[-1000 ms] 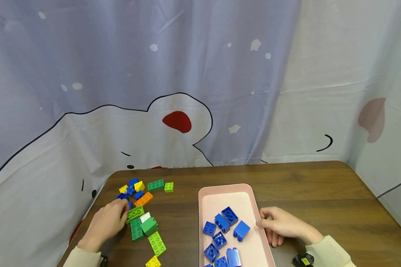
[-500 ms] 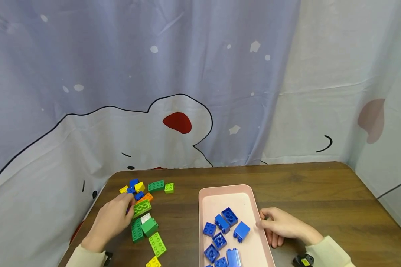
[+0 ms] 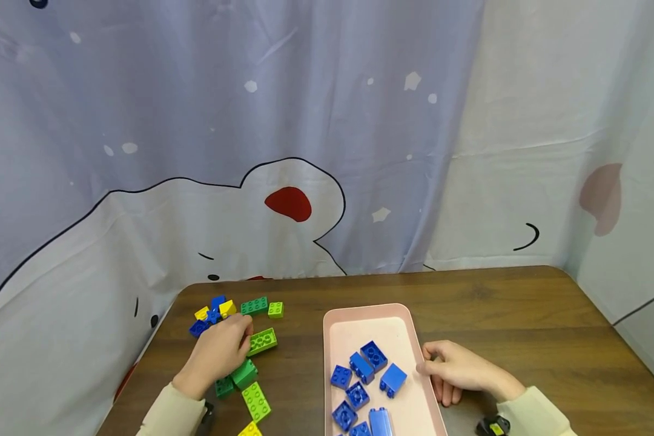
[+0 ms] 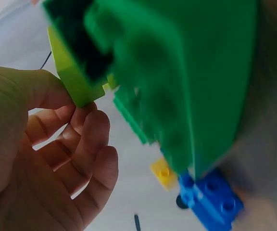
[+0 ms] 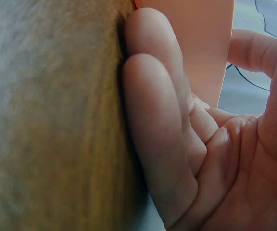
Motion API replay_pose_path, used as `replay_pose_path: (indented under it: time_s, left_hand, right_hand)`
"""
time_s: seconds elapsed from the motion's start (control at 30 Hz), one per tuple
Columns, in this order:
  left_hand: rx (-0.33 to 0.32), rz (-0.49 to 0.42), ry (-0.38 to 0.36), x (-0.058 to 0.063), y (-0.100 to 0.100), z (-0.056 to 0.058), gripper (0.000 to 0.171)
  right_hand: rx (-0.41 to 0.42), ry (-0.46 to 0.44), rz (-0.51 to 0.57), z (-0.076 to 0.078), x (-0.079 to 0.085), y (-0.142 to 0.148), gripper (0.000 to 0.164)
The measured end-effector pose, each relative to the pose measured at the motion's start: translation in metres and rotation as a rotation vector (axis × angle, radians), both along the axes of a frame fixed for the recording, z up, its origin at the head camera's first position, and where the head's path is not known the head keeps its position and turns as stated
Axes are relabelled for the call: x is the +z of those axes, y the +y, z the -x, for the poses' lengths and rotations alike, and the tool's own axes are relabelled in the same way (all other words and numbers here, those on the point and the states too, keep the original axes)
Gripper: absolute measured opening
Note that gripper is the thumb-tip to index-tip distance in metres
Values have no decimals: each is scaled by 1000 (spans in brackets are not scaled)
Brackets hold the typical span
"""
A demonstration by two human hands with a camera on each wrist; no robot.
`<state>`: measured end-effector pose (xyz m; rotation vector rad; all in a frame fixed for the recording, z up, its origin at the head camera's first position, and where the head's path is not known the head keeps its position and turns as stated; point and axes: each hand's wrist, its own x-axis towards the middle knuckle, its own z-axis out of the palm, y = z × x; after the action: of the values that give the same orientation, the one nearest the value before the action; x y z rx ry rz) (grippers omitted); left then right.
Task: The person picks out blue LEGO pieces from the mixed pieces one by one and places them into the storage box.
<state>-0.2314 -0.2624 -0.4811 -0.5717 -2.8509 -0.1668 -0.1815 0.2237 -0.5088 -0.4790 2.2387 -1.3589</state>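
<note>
My left hand (image 3: 218,348) pinches a lime-green brick (image 3: 263,341) at one end, among the loose bricks on the left side of the table. In the left wrist view, thumb and fingertips meet at the corner of this lime brick (image 4: 73,79), and a dark green brick (image 4: 210,86) looms large close to the camera. My right hand (image 3: 460,368) holds the right edge of a pink tray (image 3: 372,312). Its thumb lies on the rim, while the other fingers curl below, beside the tray wall (image 5: 206,43). Several blue bricks (image 3: 393,380) lie in the tray.
Near the left hand lie a green brick (image 3: 244,374) and a lime brick (image 3: 256,401), with a yellow one (image 3: 250,429) at the front. Behind it are blue (image 3: 198,328), yellow (image 3: 227,309) and green (image 3: 254,306) bricks, plus a small lime one (image 3: 275,310). A curtain (image 3: 327,133) hangs behind the table.
My left hand has moved right with the lime brick, away from the blue bricks. It now hides the orange and white bricks. The right hand has stayed at the tray's edge.
</note>
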Motion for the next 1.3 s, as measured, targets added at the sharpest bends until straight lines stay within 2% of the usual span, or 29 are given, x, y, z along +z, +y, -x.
replay_pose_path:
  time_s: [0.27,0.37,0.43,0.6,0.8,1.0,1.3]
  left_hand:
    - [-51,16,-39,-14,17,1,20]
    - [-58,11,-45,-14,19,0,19]
    - [-36,-1,-58,-12,18,-1,17]
    - [64,-14,-43,-3,0,-3,8]
    - [128,19,20,1,-31,-6,29]
    - [184,38,-25,-2,-54,-9,31]
    - [223,58,-94,-8,-69,-12,37]
  right_hand:
    - [3,3,-1,0,-1,0,30]
    - [1,5,0,0,-1,0,30]
    - [0,4,7,-1,-2,0,29]
    - [2,-1,15,-1,-2,-1,29]
    - [12,6,5,0,-2,0,29]
    - [10,0,4,0,-2,1,29]
    - [16,1,2,0,0,0,30]
